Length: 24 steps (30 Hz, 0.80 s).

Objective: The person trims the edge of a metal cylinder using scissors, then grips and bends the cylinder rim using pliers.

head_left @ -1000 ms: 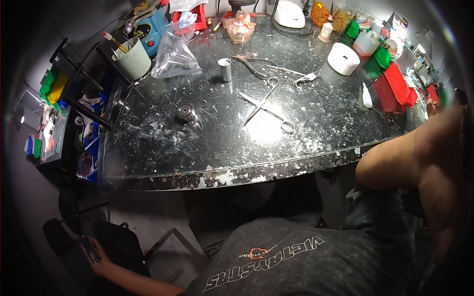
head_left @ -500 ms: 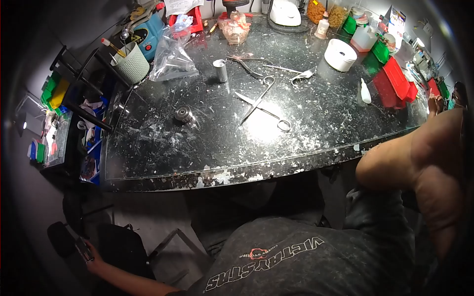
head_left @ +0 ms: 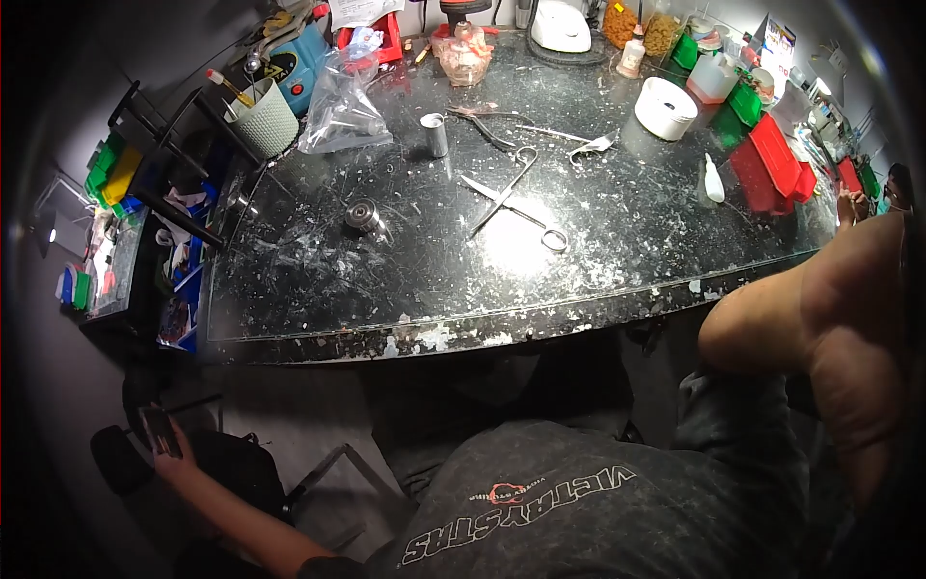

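At the lower left, my left hand (head_left: 174, 458) is closed around a dark, flat, rectangular object that looks like a phone (head_left: 160, 431), held beside the table and below its top. My right arm (head_left: 772, 318) is bent at the right, its elbow by the table's front edge; the hand itself is out of view. On the black table (head_left: 318, 289) lie scissors (head_left: 508, 201), open, and pliers (head_left: 482, 127). A metal cylinder (head_left: 436, 137) stands left of them, and a round metal part (head_left: 363, 216) sits nearer the front.
A white ring-shaped container (head_left: 666, 109), a small white tube (head_left: 713, 179) and red bins (head_left: 772, 159) stand on the right. At the back are a plastic bag (head_left: 347, 111), a woven cup (head_left: 262, 124) and a blue machine (head_left: 304, 72). Another person's hand (head_left: 851, 205) shows at far right.
My left hand has moved up, turning the phone more upright. The table view has shifted slightly; the tools on it lie as before.
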Each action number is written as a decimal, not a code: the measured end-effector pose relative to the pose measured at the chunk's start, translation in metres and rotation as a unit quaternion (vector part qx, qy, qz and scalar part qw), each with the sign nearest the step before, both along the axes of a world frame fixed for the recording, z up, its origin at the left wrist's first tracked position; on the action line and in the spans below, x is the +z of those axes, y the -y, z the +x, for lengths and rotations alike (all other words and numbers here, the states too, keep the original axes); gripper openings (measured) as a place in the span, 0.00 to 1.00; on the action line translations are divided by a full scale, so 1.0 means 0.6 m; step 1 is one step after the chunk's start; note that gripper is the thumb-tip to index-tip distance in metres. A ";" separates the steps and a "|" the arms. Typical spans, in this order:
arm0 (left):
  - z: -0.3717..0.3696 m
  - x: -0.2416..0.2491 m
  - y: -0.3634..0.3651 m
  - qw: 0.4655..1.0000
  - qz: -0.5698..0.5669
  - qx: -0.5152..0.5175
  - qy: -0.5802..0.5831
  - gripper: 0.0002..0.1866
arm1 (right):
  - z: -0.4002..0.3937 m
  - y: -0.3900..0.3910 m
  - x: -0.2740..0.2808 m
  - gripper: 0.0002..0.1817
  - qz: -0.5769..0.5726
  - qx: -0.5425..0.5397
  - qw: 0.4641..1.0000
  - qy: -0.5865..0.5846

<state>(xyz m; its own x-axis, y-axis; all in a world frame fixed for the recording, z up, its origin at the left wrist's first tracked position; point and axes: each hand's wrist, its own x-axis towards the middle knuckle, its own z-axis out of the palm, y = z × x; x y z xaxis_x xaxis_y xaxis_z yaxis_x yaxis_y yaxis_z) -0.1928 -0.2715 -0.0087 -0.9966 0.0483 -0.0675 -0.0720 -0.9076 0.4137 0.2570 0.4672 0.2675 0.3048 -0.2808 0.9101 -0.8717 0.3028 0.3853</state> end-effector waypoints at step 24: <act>-0.351 0.004 -0.366 0.724 -0.660 -0.195 0.051 0.52 | -0.014 0.033 0.006 0.22 0.013 -0.036 0.999 0.016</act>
<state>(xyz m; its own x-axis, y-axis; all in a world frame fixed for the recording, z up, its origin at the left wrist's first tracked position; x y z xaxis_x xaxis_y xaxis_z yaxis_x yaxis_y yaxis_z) -0.4036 -0.0519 -0.0065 -0.9108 0.1504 -0.3844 -0.3083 0.3711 0.8759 0.2485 0.4474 0.2713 0.2534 -0.3244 0.9114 -0.8597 0.3565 0.3659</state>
